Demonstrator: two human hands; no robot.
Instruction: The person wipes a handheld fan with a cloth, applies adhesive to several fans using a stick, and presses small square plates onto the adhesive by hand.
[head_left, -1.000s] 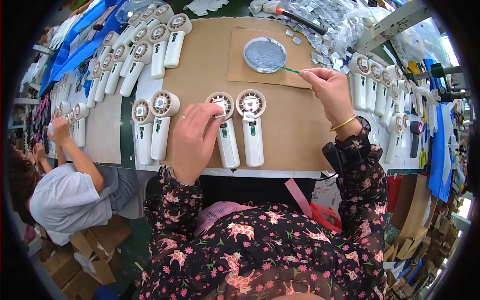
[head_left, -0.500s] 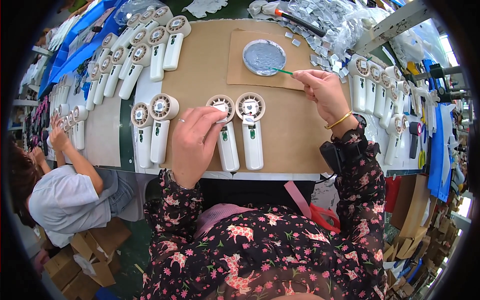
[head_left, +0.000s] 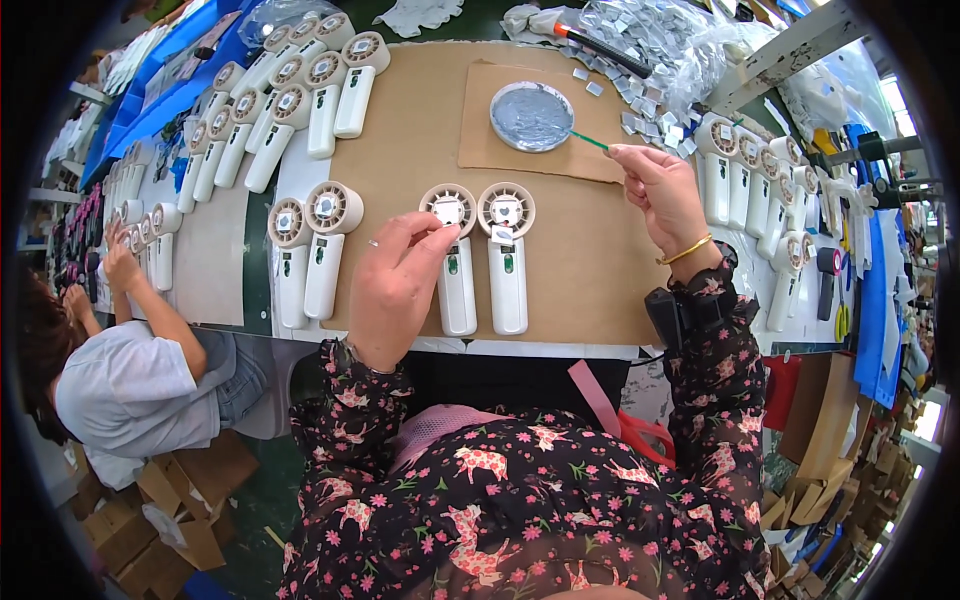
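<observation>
Left hand (head_left: 393, 288): fingertips nearly met at a handheld fan (head_left: 457, 297), nearer than the paste dish (head_left: 534, 149) — any hold could not be told.
Second fan (head_left: 508, 287): lay nearer than the paste dish too.
Right hand (head_left: 661, 192): pinched a green stick (head_left: 590, 140), right of the paste dish — tip at the rim.

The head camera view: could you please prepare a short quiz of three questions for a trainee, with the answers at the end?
1. Which hand holds the green stick?
2. True or false: the round dish of grey paste stands on a piece of cardboard.
3. What is the left hand nearest to?
A) the dish
B) the heap of small grey squares
C) a white handheld fan

Key: 1. The right hand; 2. True; 3. C.
</observation>
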